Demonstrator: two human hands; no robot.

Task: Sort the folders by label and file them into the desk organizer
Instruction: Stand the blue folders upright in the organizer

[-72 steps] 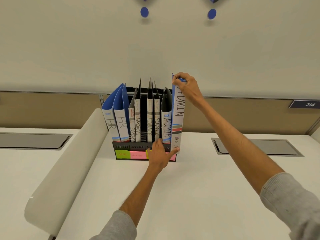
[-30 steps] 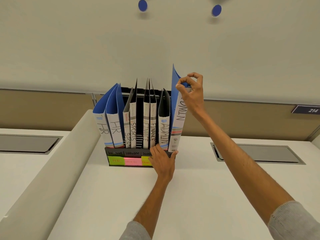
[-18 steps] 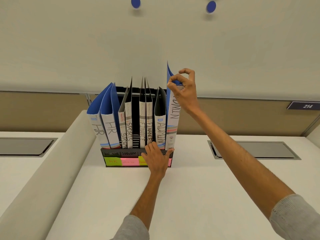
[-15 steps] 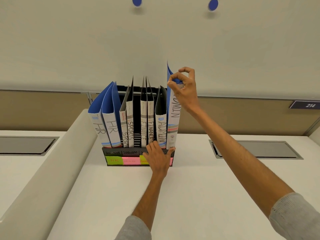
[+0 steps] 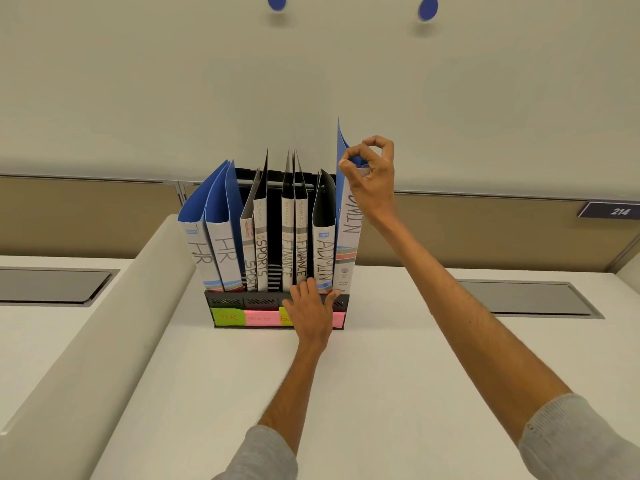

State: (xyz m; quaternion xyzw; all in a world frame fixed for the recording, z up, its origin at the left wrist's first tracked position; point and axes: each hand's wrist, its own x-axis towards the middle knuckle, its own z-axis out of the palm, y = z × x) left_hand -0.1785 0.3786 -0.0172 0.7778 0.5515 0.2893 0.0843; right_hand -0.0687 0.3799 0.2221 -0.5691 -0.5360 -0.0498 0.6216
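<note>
I am counting eight folders in all: two HR folders [image 5: 224,249], two SPORTS folders [image 5: 261,258], two FINANCE folders [image 5: 286,252] and two ADMIN folders [image 5: 323,258]. They are sharing one desk organizer [image 5: 242,301]. Its front is carrying four sticky notes [image 5: 228,317], two green and two pink, some partly covered. I am using two hands, my left hand [image 5: 311,313] and my right hand [image 5: 372,178]. The tabletop [image 5: 381,375] is showing two grey inset panels [image 5: 526,299], and the wall [image 5: 311,81] is bearing two blue dots [image 5: 428,8] and one number plate [image 5: 614,211].
</note>
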